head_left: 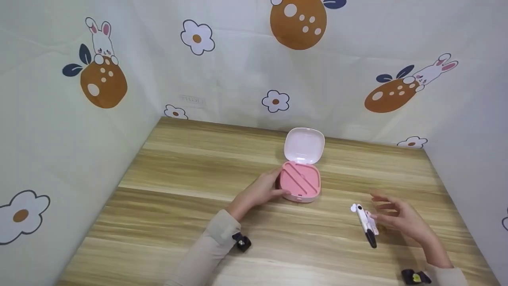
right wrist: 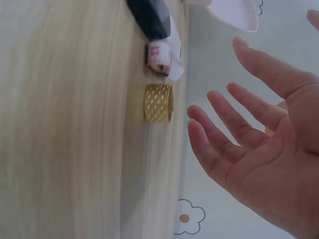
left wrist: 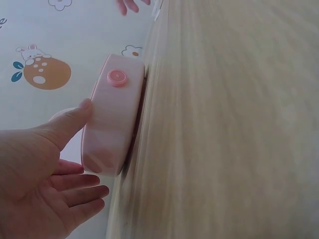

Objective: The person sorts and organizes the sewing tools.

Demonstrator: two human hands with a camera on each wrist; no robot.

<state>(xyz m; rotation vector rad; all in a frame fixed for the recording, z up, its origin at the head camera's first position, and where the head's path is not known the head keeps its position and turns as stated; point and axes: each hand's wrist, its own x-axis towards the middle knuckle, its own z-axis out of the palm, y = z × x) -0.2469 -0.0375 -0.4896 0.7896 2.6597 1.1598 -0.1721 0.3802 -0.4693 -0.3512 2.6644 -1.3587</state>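
A small pink box [head_left: 300, 179] stands with its white lid [head_left: 304, 145] raised; a diagonal divider crosses its pink inside. My left hand [head_left: 262, 190] is at the box's left side, its thumb touching the edge and its other fingers straight, as the left wrist view shows. To the right lies a slim white tool with a black end [head_left: 366, 225]. Close beside it is a small white piece with pink print [head_left: 373, 223]. A dimpled gold ring [right wrist: 158, 103] sits near them. My right hand [head_left: 403, 220] hovers by these things, fingers spread and holding nothing.
The wood-grain table [head_left: 190, 159] meets a pale patterned cloth wall [head_left: 230, 79] behind the box and at both sides. Black wrist cameras sit at the left cuff [head_left: 241, 241] and the right cuff [head_left: 416, 277].
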